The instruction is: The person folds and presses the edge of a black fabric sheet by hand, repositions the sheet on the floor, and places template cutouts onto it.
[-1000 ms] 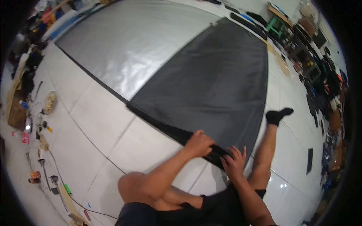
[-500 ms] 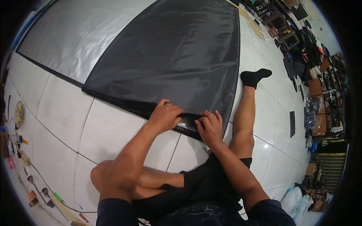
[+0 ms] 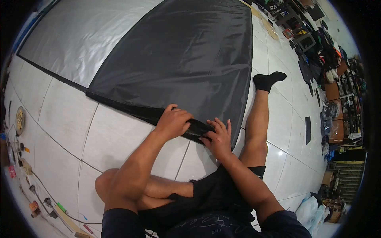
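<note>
Black sheet (image 3: 182,67) meets broad floor tiles (image 3: 119,129), edge (image 3: 129,110) clamped by left fingers (image 3: 183,115) and right fingers (image 3: 219,127).

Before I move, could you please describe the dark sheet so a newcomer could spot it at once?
On the white tiled floor, find the outstretched leg. Left of it lies the dark sheet, left hand and right hand at its near edge. Unlike the neighbouring silver sheet, it is charcoal grey.

Silver sheet (image 3: 91,35) and dark sheet (image 3: 182,59) — cut off above; shirt (image 3: 198,229) — cut off below.
</note>
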`<state>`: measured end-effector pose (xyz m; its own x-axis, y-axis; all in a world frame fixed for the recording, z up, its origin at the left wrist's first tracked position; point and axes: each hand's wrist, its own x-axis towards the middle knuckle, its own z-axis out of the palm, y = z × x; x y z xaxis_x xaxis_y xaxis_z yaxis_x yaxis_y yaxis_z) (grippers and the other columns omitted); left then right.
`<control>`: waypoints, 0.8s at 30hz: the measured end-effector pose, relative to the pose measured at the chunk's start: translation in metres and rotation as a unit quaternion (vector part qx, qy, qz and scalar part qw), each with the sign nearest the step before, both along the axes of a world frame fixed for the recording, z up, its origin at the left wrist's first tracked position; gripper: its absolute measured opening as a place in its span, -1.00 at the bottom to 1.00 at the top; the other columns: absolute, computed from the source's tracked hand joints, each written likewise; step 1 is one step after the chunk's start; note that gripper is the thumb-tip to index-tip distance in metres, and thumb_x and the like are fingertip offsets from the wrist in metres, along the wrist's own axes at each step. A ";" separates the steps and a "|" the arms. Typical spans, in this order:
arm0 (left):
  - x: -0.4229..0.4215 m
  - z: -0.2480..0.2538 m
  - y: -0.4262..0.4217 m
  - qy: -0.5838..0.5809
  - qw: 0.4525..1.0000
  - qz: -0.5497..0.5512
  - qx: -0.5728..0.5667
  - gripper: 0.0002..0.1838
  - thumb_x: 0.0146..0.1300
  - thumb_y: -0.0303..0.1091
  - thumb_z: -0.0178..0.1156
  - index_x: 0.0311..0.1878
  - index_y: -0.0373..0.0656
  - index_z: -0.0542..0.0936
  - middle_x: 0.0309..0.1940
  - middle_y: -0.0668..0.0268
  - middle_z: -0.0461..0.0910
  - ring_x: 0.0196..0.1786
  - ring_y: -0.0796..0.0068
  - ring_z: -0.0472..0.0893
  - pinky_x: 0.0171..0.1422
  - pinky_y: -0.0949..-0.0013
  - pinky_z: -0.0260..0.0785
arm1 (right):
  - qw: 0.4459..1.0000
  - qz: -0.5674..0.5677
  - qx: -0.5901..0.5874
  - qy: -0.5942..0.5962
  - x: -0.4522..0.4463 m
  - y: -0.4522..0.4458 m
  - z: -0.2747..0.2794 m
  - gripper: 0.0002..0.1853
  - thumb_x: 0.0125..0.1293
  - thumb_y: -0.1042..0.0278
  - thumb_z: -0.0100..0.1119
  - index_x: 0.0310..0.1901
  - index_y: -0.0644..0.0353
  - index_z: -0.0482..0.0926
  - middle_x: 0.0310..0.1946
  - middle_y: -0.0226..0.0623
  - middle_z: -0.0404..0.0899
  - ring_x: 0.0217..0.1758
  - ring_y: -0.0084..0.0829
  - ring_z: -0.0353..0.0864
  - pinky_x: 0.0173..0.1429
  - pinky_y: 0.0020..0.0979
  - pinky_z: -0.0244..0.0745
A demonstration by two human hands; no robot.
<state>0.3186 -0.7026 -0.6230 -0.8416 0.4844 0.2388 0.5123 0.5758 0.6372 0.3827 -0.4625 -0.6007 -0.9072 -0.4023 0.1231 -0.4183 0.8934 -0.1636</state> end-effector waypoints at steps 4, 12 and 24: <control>0.000 -0.001 -0.001 -0.002 1.000 -0.001 0.001 -0.80 0.24 -0.37 0.32 -0.07 -0.10 0.75 -0.19 0.29 0.77 0.01 0.29 0.71 0.51 0.03 0.23 | 0.998 -0.004 -0.052 -0.043 -0.003 0.002 0.010 -0.83 0.13 0.29 0.55 -0.25 0.07 0.82 0.30 -0.25 0.57 0.52 -0.07 0.38 0.63 0.38 -0.15; 0.000 0.002 -0.001 -0.013 1.000 -0.005 -0.003 -0.79 0.25 -0.35 0.31 -0.07 -0.11 0.76 -0.18 0.26 0.77 0.02 0.26 0.71 0.51 0.03 0.23 | 0.997 -0.008 -0.074 0.005 -0.006 0.003 0.012 -0.87 0.22 0.33 0.51 -0.23 0.10 0.78 0.19 -0.28 0.62 0.46 -0.13 0.45 0.63 0.34 -0.10; 0.000 0.003 -0.002 -0.015 1.000 -0.020 -0.010 -0.78 0.20 -0.34 0.39 -0.08 -0.09 0.75 -0.17 0.27 0.76 0.03 0.26 0.70 0.53 0.02 0.21 | 0.995 0.009 -0.069 0.078 0.005 -0.001 0.001 -0.80 0.22 0.33 0.50 -0.19 0.13 0.67 0.18 -0.20 0.60 0.36 -0.09 0.54 0.55 0.35 0.09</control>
<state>0.3186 -0.7048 -0.6204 -0.8282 0.5217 0.2046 0.5161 0.5679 0.6412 0.3881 -0.4634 -0.6000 -0.8651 -0.3886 0.3171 -0.4648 0.8588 -0.2155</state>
